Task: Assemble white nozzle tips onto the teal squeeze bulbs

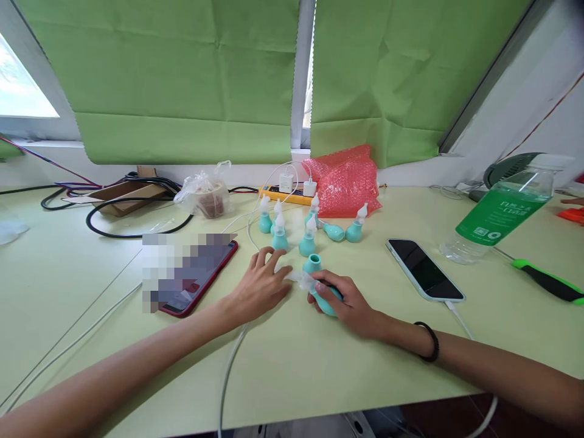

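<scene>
Teal bulb [329, 304], and the right hand [353, 304] has it: fingers wrapped around its body, low over the near part of the table, a cloudy clear tip [306, 281] showing at the end nearest the left fingers. Over to the left hand [261, 286], palm down, fingers bent and spread, thumb side close to that tip; whether they pinch anything, I can't tell.

Underneath it all, a pale yellow-green table [356, 377], and far beyond the fingers green blinds [182, 85] hang across the window, bright daylight coming in at far left.

Now the traffic! Just past the right fingertips stands an open-necked bulb [312, 263], and behind that a cluster of tipped bulbs [307, 245], most upright, one lying over [334, 232]. Farther past the fingers, an orange power strip [296, 196] with white chargers beside a red bubble-wrap bag [344, 182]. A white cable [233, 356] passes under the left wrist, right across the work space. Left of the left fingers, a red-cased phone [203, 286]; beyond it, a plastic bag [207, 194], black cables [93, 226] and a cardboard box [130, 199].

Right of the right fingers, a plugged-in phone [426, 269], then a green-labelled bottle [504, 210] and a black-and-green handle [550, 283].
</scene>
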The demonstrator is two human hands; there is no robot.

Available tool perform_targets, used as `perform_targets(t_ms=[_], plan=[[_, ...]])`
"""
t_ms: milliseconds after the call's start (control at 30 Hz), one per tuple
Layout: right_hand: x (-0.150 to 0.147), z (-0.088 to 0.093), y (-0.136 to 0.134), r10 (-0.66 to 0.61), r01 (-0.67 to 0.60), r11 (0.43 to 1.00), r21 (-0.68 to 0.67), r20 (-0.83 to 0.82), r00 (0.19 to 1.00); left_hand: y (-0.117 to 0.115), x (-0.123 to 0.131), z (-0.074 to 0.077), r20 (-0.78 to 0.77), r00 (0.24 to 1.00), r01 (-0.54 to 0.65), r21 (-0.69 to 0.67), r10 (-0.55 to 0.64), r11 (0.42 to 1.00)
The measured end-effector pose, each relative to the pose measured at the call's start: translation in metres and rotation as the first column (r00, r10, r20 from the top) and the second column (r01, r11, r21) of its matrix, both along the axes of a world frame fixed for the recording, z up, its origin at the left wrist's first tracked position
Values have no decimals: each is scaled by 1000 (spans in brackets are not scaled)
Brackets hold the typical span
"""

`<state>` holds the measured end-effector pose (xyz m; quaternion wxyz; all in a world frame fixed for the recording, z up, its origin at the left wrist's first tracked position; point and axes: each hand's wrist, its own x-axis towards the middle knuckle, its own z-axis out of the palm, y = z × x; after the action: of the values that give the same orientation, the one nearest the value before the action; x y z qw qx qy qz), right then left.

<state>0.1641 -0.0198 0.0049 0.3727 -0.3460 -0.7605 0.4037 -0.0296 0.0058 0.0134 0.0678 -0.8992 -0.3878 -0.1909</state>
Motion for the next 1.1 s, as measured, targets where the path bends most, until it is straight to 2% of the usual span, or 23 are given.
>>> perform_targets(t_ms=[100,200,267,333,400,533,633,767,1100], plan=[[-1,1,0,42,-52,986,-157,-63,997,-7,1,9,185,982,60,-79,-45,995],[-2,2,-2,32,-66,964,-258,-132,991,-14,5,20,379,925,149,-299,-26,943],[-3,2,-4,17,-64,957,-283,-168,986,-16,9,23,486,870,191,-493,86,849],[-4,2,-6,18,-73,956,-283,-193,981,-15,11,21,577,790,276,-635,206,722],[-4,1,-8,33,-95,953,-286,-216,976,-14,13,18,644,708,379,-693,290,613],[-5,1,-11,51,-137,939,-316,-266,963,-14,12,13,688,608,478,-716,396,510],[-5,2,-14,55,-160,924,-348,-293,955,-16,12,12,701,574,528,-712,423,463],[-6,3,-18,83,-213,900,-381,-329,941,-18,13,13,718,542,575,-696,437,429],[-7,7,-20,98,-286,843,-456,-392,915,-17,10,7,740,540,612,-672,401,418]])
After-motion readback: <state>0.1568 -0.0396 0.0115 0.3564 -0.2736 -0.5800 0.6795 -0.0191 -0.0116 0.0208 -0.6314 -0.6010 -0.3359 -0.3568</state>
